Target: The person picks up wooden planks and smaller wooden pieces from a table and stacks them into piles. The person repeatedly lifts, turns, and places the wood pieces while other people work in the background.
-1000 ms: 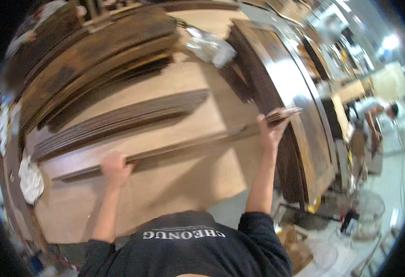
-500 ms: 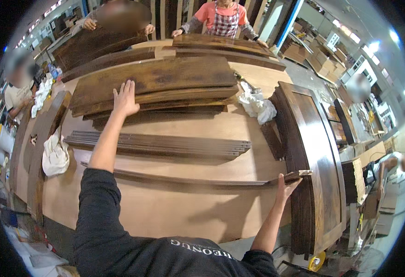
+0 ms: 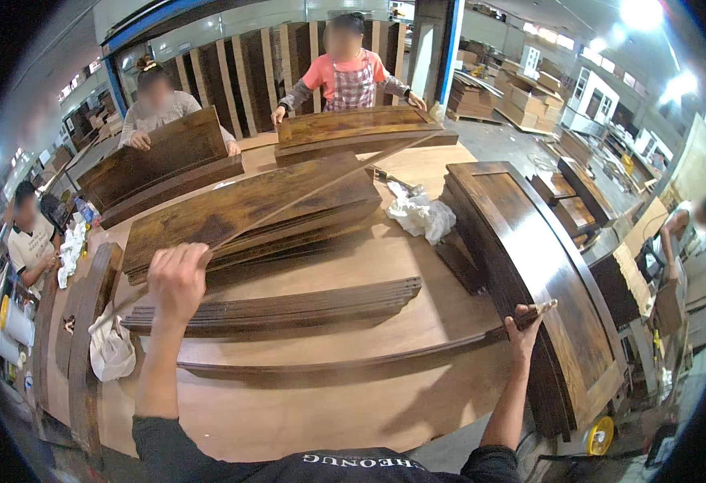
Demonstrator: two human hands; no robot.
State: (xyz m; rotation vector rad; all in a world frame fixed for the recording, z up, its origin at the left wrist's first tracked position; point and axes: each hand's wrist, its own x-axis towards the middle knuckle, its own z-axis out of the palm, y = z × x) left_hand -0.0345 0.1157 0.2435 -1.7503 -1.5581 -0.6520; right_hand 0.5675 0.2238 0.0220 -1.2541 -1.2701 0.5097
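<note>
My left hand [image 3: 177, 280] curls its fingers round a thin brown wooden strip [image 3: 361, 167] slanting from the tan worktop's [image 3: 329, 410] left edge toward its far-right corner, my right hand [image 3: 524, 332] pinches dark-brown wooden strips [image 3: 401, 357] nearer the front edge, and I judge one-handed swinging could scuff the brown wooden panel stack [image 3: 280, 181].

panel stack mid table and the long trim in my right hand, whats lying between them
In the head view, a bundle of dark wooden strips lies between the panel stack and the trim in your right hand.

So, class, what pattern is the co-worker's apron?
Checked, dark and pale; the apron shows in the head view.
</note>
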